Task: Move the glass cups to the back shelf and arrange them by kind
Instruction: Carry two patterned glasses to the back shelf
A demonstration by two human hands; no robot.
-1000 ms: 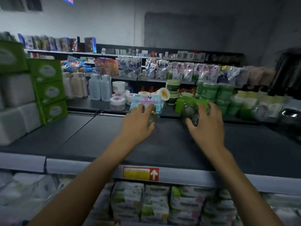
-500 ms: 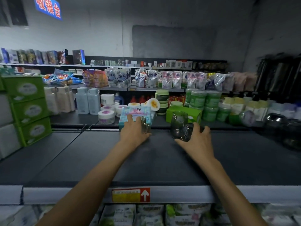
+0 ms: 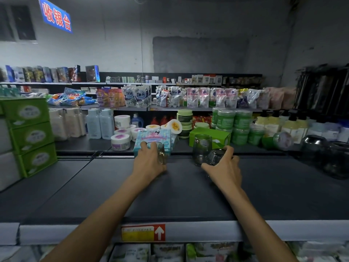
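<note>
1. A dim shop aisle. A broad dark shelf [image 3: 94, 190] spans the middle of the frame, with stocked rows behind it.
2. The glass mug [image 3: 157, 150] sits at the shelf's far edge, just left of centre, in front of a pastel blue box [image 3: 153, 137]. The left hand [image 3: 149, 164] grips it with fingers curled round its body. Its handle shows on the right, and whether its base is down is hidden.
3. Right of centre, the right hand [image 3: 224, 167] holds a small dark glass cup [image 3: 216, 156], fingers curled over its top. The cup looks tilted and lies against or just beside a tall tumbler [image 3: 202, 148].
4. The tall tumbler stands upright before a green box [image 3: 215, 137].
5. The step looks like setting the cups down and grouping them.
   - Bring the dark cup upright before letting go.
   - Leave a gap so it does not knock the tumbler.
   - Keep the mug apart, as a different kind.
6. Outward:
   - Green jars [image 3: 236, 120] are stacked right of centre.
   - White tubs [image 3: 120, 141] stand to the left.
   - Dark glass bowls [image 3: 313, 146] sit at the right edge.
   - A red-arrow label [image 3: 143, 232] marks the shelf's front rail.
   - A blue sign [image 3: 55, 17] hangs at the upper left.
</note>
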